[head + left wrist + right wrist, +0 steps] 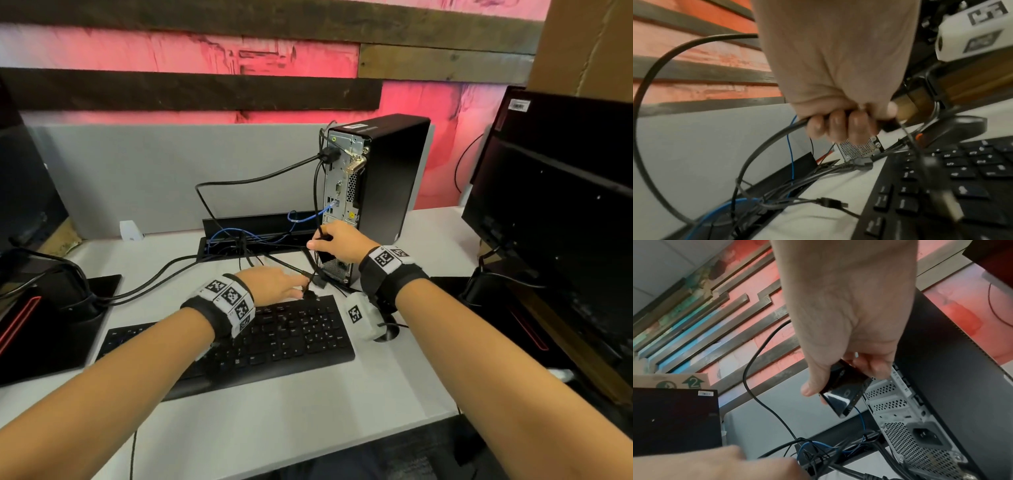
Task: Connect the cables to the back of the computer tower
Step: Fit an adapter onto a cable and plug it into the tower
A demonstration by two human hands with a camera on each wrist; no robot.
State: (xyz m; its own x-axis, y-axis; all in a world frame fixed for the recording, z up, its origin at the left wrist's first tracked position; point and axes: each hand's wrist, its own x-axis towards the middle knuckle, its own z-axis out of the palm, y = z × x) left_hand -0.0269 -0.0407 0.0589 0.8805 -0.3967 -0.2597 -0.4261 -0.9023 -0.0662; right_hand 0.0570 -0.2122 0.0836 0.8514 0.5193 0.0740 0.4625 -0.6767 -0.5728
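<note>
Head view: the computer tower (373, 192) is standing upright on the surface (308, 411), rear panel facing left; the right hand (337, 241) is nearer, just beside it.

Left wrist view: the left hand (840, 123) is curling round a black cable (764, 146).

Right wrist view: the right hand is pinching a black connector (844, 391), pointing down towards the ports.

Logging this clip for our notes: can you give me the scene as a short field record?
place: desk with keyboard
tower: upright, back panel facing the person
plugged in: black cable up top, blue cable lower
power socket: empty
left hand: grips a black cable
right hand: holds a black plug near the panel
</note>
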